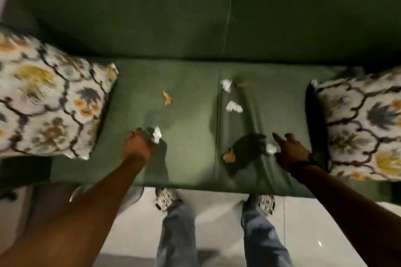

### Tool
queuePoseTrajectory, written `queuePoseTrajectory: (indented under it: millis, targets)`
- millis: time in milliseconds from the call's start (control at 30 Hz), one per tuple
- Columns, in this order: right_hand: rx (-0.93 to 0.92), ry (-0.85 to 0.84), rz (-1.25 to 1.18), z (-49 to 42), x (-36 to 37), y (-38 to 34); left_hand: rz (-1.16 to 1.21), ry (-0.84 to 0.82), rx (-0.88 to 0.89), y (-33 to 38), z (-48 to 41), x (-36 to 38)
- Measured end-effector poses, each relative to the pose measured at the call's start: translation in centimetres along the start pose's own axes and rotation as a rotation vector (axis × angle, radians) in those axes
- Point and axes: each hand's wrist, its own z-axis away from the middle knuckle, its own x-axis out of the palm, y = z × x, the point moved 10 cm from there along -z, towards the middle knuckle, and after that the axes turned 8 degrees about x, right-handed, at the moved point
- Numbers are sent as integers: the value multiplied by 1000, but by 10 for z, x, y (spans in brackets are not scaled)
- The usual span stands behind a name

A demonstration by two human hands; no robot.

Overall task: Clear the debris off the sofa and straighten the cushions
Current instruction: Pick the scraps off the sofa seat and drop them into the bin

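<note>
- Head view looks down on the green sofa (186,158), with both hands out over the seat.
- Left hand (136,147) pinches a white paper scrap (157,134) near the seat's front edge.
- Right hand (291,154) touches another white scrap (271,148); its grip looks half open, but blur makes it hard to tell.
- More paper bits (234,106) and orange bits (229,156) lie near the middle seam.
- Picking up is the step now. Next, lift the scraps away.
- No bin shows.
- Flowery cushions (43,102) lie crooked at both ends.

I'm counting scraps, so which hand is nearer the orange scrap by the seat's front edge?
Right. The right hand is just right of the orange scrap; the left hand is far off to its left.
</note>
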Motion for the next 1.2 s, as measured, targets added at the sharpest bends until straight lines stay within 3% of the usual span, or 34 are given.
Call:
queuePoseTrajectory:
  millis: [200, 433, 533, 633, 767, 900, 1033, 1133, 1200]
  targets:
    - [81, 199, -235, -36, 67, 17, 155, 137, -36, -21, -41, 70]
    - [-24, 222, -275, -27, 62, -2, 234, 215, 167, -2, -32, 69]
    - [-217, 174, -389, -8, 57, -49, 305, 258, 313, 35, -25, 62]
    - [-375, 116, -324, 2, 75, -98, 285, 308, 348, 62, -40, 54]
    - [-257, 75, -335, -9, 97, -117, 239, 414, 275, 74, -86, 33]
    - [-220, -57, -136, -21, 112, -118, 225, 413, 205, 78, -132, 24]
    - [-239, -21, -348, -28, 73, -113, 231, 344, 191, 87, -159, 30]
    - [-88, 107, -675, -59, 28, -100, 252, 314, 183, 88, -166, 34]
    - [-6, 105, -819, -89, 10, -104, 290, 329, 206, 90, -154, 36]
